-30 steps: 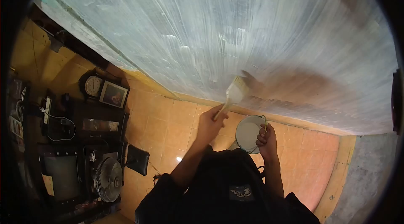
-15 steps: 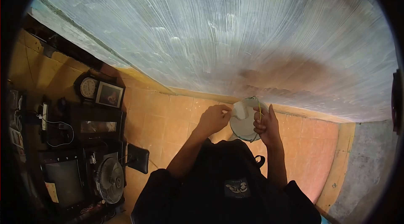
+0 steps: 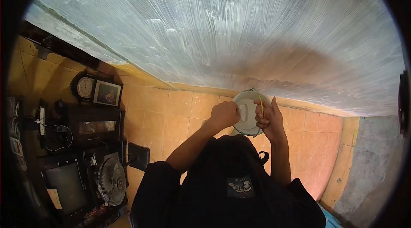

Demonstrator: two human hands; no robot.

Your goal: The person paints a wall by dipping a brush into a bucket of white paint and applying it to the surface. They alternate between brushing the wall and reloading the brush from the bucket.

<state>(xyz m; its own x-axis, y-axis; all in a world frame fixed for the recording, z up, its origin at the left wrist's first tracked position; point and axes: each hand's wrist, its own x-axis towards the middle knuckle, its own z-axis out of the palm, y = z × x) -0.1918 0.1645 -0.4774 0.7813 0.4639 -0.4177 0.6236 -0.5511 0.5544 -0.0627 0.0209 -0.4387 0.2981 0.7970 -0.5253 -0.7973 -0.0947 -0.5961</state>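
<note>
My left hand (image 3: 224,114) is closed around what looks like a wide paintbrush (image 3: 243,112), its white-coated head pointing into the bucket. The grip end is hidden inside my fist. Just right of it, my right hand (image 3: 270,118) has its fingers curled on the thin yellow handle (image 3: 261,103) of the bucket, index finger stretched upward. The round, pale bucket (image 3: 243,94) hangs in front of my body, with white paint inside. Beyond it rises a wall (image 3: 214,26) covered in streaky white brush marks.
Orange floor tiles (image 3: 160,108) run along the wall's foot. At left stand a dark cabinet holding a television (image 3: 64,183), a fan (image 3: 112,181), a clock (image 3: 85,87) and a framed picture (image 3: 107,93). A bare grey wall (image 3: 370,155) is on the right.
My left hand has turned and lowered the brush deeper into the bucket. The bucket and my right hand appear slightly higher in view.
</note>
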